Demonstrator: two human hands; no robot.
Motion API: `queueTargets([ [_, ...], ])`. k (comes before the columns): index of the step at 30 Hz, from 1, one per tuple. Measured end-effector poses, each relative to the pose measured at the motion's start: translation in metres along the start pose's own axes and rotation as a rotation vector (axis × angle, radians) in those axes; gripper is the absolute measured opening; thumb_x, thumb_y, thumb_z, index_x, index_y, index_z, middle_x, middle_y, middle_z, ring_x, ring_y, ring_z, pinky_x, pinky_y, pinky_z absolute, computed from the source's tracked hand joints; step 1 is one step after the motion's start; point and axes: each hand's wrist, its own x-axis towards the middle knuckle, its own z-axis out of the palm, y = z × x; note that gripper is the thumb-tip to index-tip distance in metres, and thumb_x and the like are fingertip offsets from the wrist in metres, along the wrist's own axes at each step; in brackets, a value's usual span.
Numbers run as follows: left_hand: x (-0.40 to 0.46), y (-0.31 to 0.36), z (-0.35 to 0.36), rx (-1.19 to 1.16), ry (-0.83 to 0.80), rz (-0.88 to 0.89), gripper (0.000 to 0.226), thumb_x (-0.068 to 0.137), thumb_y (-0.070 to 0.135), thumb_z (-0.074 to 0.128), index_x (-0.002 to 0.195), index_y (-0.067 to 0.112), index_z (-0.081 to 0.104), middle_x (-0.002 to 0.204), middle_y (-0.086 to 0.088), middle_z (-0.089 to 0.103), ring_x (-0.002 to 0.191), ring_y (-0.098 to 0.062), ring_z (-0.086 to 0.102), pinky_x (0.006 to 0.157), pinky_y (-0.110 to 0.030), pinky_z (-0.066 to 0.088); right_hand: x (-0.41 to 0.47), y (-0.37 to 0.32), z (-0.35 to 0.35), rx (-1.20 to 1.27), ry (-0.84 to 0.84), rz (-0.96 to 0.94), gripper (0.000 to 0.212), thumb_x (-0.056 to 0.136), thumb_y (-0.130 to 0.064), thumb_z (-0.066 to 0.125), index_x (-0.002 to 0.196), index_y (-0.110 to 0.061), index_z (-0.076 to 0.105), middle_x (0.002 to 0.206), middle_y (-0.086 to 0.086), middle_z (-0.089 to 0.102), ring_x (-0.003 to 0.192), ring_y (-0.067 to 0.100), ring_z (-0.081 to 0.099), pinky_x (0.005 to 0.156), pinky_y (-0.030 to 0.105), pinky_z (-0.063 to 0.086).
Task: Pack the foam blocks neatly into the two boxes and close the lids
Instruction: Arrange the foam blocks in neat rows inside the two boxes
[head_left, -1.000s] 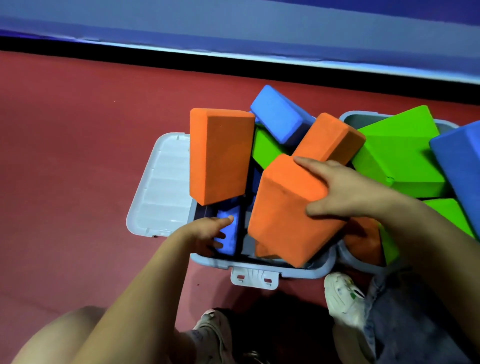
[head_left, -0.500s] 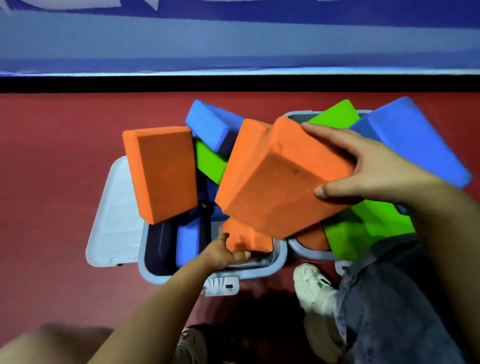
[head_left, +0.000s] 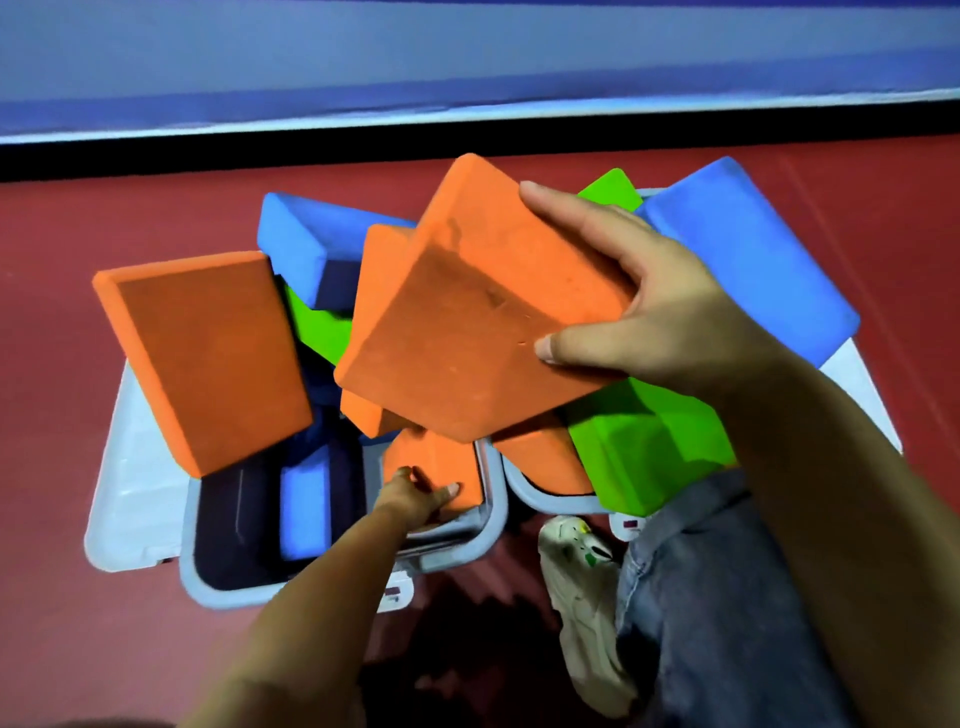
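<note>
Two grey boxes stand side by side on the red floor, the left box (head_left: 332, 597) and the right box (head_left: 550, 503), both heaped with foam blocks. My right hand (head_left: 670, 306) grips a large orange block (head_left: 467, 322) and holds it lifted above the boxes. My left hand (head_left: 415, 499) reaches down into the left box and grips a smaller orange block (head_left: 441, 462) standing at its right end. Another orange block (head_left: 202, 358) leans at the left, and a blue block (head_left: 304, 504) stands inside the left box.
The left box's lid (head_left: 135, 483) lies flat to its left. A blue block (head_left: 748, 260) and green blocks (head_left: 644, 447) pile over the right box. My shoe (head_left: 587, 587) and jeans leg (head_left: 727, 613) are just in front of the boxes. A blue wall runs behind.
My right hand has raised the large orange block higher. My left hand has gone from the blue block to the small orange block in the left box and taken hold of it.
</note>
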Motion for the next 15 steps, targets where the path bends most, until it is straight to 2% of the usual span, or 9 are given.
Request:
queueTargets([
  [2,0.002,-0.005,-0.009,0.030,-0.024,0.042,0.058,0.081,0.037,0.074,0.129,0.018,0.047,0.124,-0.008,0.055,0.114,-0.028,0.054,0.092,-0.032,0.044,0.003,0.000,-0.002,0.001,-0.002,-0.009,0.088,0.059,-0.022,0.077,0.133,-0.050,0.037,0.130,-0.006,0.047,0.115,-0.002,0.048,0.094,0.008,0.038],
  [4,0.008,-0.018,-0.024,0.022,-0.071,0.080,0.084,0.080,0.037,0.074,0.148,0.019,0.028,0.137,-0.009,0.051,0.120,-0.030,0.053,0.089,-0.033,0.044,0.005,0.000,-0.004,0.009,-0.003,-0.015,0.089,0.059,-0.022,0.077,0.134,-0.047,0.037,0.133,-0.005,0.048,0.118,0.002,0.048,0.099,0.014,0.039],
  [7,0.020,-0.045,-0.052,-0.056,-0.101,0.126,0.104,0.067,0.039,0.084,0.151,0.030,0.022,0.135,-0.007,0.055,0.117,-0.029,0.057,0.095,-0.042,0.049,0.004,0.001,-0.005,0.023,0.006,-0.003,0.090,0.060,-0.022,0.077,0.136,-0.046,0.038,0.136,-0.006,0.047,0.118,0.001,0.049,0.100,0.017,0.040],
  [9,0.016,-0.057,-0.071,0.007,-0.066,0.171,0.100,0.077,0.017,0.078,0.153,0.025,0.013,0.133,-0.002,0.051,0.114,-0.024,0.054,0.099,-0.038,0.045,0.003,0.001,-0.005,0.028,0.008,0.004,0.090,0.060,-0.021,0.078,0.137,-0.047,0.039,0.136,-0.007,0.047,0.115,-0.001,0.050,0.098,0.017,0.042],
  [11,0.007,-0.061,-0.085,0.102,0.002,0.173,0.091,0.087,-0.003,0.060,0.151,0.025,0.002,0.116,-0.002,0.046,0.098,-0.020,0.051,0.081,-0.029,0.045,0.003,0.001,-0.004,0.028,0.009,0.006,0.090,0.059,-0.020,0.078,0.136,-0.047,0.040,0.135,-0.008,0.047,0.115,-0.002,0.050,0.097,0.016,0.043],
  [12,0.005,-0.063,-0.089,0.140,0.031,0.164,0.087,0.088,-0.006,0.053,0.151,0.028,0.003,0.113,-0.006,0.047,0.092,-0.021,0.051,0.075,-0.028,0.045,0.004,0.000,-0.003,0.021,0.010,0.003,0.090,0.059,-0.020,0.078,0.136,-0.047,0.040,0.135,-0.008,0.047,0.115,-0.002,0.050,0.097,0.015,0.042],
  [13,0.003,-0.063,-0.088,0.145,0.058,0.184,0.080,0.089,-0.004,0.048,0.151,0.029,0.009,0.117,-0.011,0.049,0.092,-0.025,0.054,0.076,-0.030,0.046,0.005,-0.001,-0.002,0.009,0.011,-0.001,0.090,0.059,-0.021,0.077,0.136,-0.046,0.040,0.135,-0.007,0.047,0.115,-0.002,0.049,0.097,0.014,0.041],
  [15,-0.001,-0.062,-0.083,0.128,0.112,0.191,0.069,0.090,0.016,0.049,0.150,0.033,0.021,0.138,-0.019,0.040,0.110,-0.032,0.054,0.094,-0.034,0.044,0.007,-0.002,0.001,-0.007,0.014,-0.003,0.090,0.057,-0.022,0.077,0.136,-0.046,0.040,0.135,-0.006,0.047,0.116,-0.002,0.049,0.098,0.013,0.040],
])
